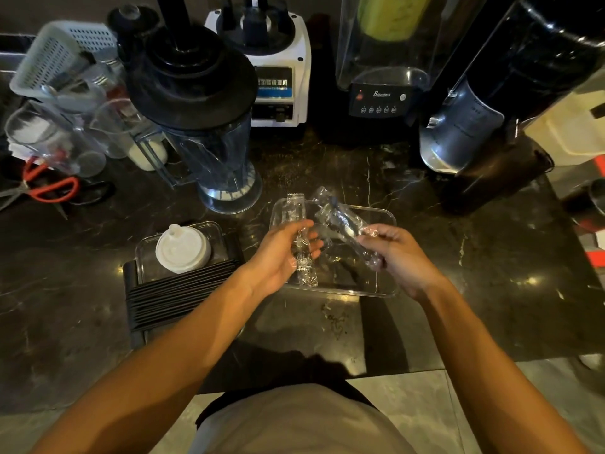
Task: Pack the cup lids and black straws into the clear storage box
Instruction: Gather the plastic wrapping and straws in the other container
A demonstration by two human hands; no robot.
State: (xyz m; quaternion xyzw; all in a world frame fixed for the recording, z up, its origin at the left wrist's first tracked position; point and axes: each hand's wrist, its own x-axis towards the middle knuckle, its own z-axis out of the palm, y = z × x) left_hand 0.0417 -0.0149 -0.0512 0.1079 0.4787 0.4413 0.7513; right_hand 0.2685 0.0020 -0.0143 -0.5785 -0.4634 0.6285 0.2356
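Observation:
A clear storage box (388, 221) sits on the dark marble counter in the middle. Over it, my left hand (281, 257) grips a long clear plastic packet (296, 211) held upright. My right hand (397, 253) is shut on a second crinkled clear wrapper (340, 217) that slants up to the left; something dark shows inside it. To the left, a stack of white cup lids (183, 249) stands in a clear lid or tray (145, 250). A row of black straws (180, 293) lies across the front of that tray.
A blender jug (209, 132) stands behind the tray. Blender bases (278, 77) (379, 93) and a dark machine (484, 126) line the back. Red-handled scissors (49, 188), clear cups (42, 142) and a white basket (59, 57) crowd the far left. The counter edge runs near my body.

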